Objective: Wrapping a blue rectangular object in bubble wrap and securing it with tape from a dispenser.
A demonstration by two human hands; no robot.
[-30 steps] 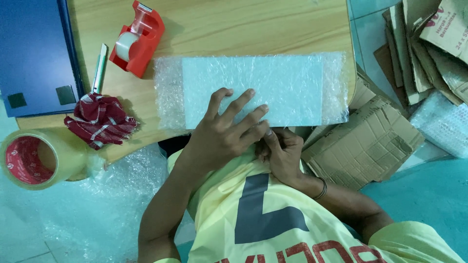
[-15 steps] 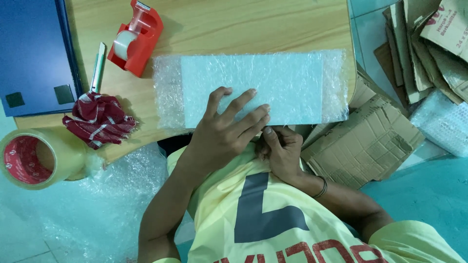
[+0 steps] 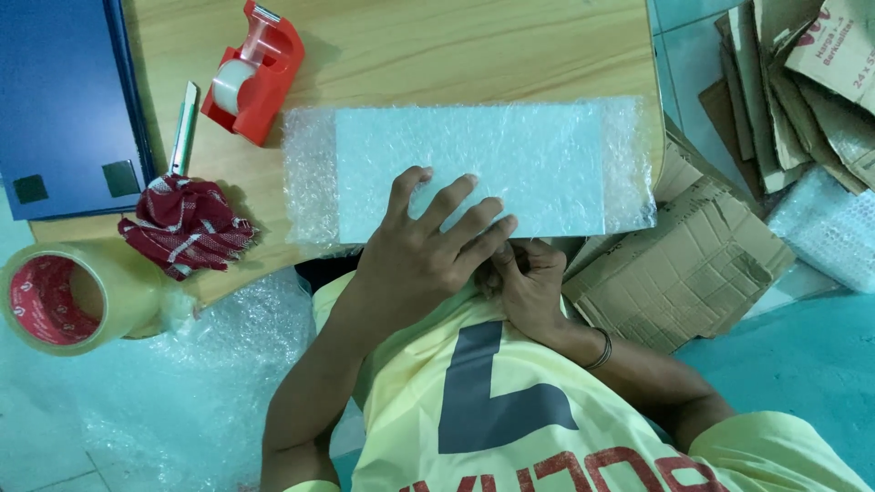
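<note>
A flat white rectangular item wrapped in clear bubble wrap point(image 3: 474, 164) lies on the wooden table point(image 3: 437, 46). My left hand point(image 3: 428, 246) rests palm down on the parcel's near edge, fingers spread and pressing it flat. My right hand point(image 3: 527, 278) sits just beside it at the table's near edge. Its fingers are curled and pinched at the wrap's lower border, partly hidden behind my left hand.
A red tape dispenser point(image 3: 255, 73), a green-handled utility knife point(image 3: 184, 128) and a red-and-white cloth point(image 3: 187, 226) lie on the table's left. A blue box point(image 3: 64, 100) sits far left, with a big roll of clear tape point(image 3: 64, 296) below. Flattened cardboard point(image 3: 702, 264) and loose bubble wrap point(image 3: 182, 392) lie around.
</note>
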